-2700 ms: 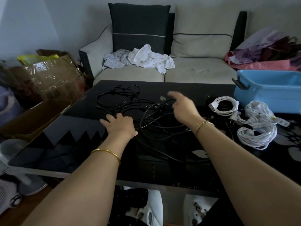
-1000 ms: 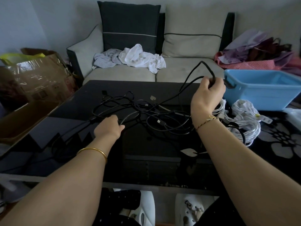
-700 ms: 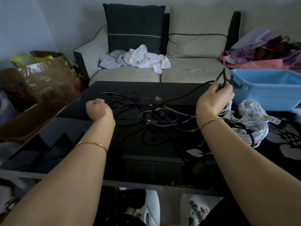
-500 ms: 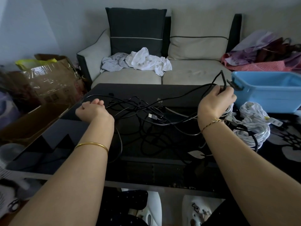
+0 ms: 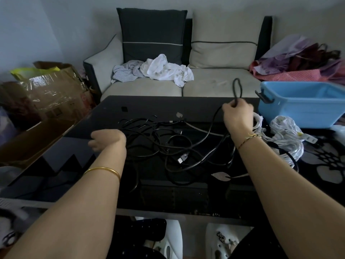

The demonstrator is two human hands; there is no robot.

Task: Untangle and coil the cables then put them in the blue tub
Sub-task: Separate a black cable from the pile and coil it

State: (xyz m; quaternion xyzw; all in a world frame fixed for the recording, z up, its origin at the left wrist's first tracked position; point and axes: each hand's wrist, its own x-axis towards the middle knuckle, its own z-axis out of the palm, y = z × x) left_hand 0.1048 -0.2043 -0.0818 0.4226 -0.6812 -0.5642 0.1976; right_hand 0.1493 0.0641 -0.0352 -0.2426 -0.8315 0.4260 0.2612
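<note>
here the right hand pinches a black cable loop near the blue tub, left hand grip unclear.

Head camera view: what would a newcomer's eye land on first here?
A tangle of black cables sprawls across the middle of the dark glass table. The right hand pinches a black cable loop, held up above the table's far edge, while the left hand sits at the tangle's left side. At the far right stands the blue tub, with bundled white cables in front of it.
</note>
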